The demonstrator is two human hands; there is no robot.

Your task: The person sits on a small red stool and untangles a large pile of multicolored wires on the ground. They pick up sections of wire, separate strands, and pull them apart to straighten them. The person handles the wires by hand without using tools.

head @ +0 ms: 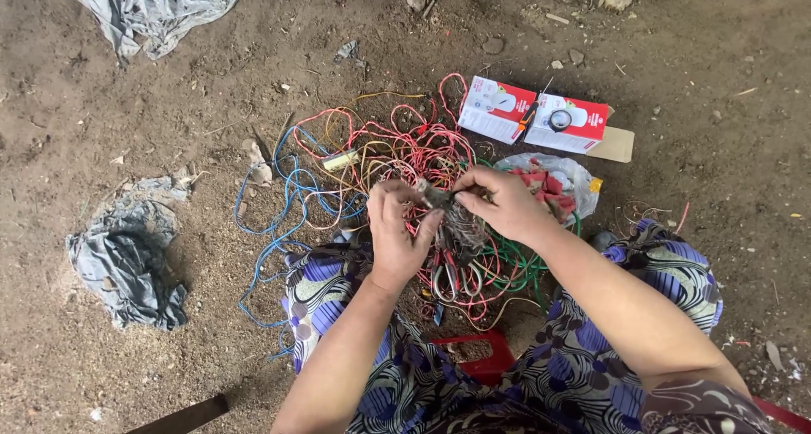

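Bare earth makes up the floor (127, 130), brown, gritty and strewn with small stones, chips and scraps. In the upper left of the frame lies a crumpled grey plastic sheet (152, 7), glossy and creased, and at the left edge a second, darker rag of plastic (127, 265) sits bunched on the dirt. At the centre spreads a loose tangle of thin insulated wires (389, 147), mostly red and pink with yellow strands looped through; blue wires (279, 206) trail out of it toward the left, and green wires (524, 265) coil at the lower right of the heap. Above the tangle, right of centre, lie two small red-and-white cardboard boxes (532, 117) side by side, a flat piece of brown cardboard (615, 145) touching the right one. Just below them a clear plastic bag (553, 180) holds red pieces. The person sits with a patterned blue, purple and cream cloth over the knees, and a red plastic stool (481, 358) shows between them. The left hand (397, 235) and the right hand (498, 201) meet over the middle of the heap, both closed around a grey, frayed bundle of wire (452, 218), dull and fibrous, hanging down between them; the right hand pinches its upper end with curled fingers, the left grips its side with the thumb across.
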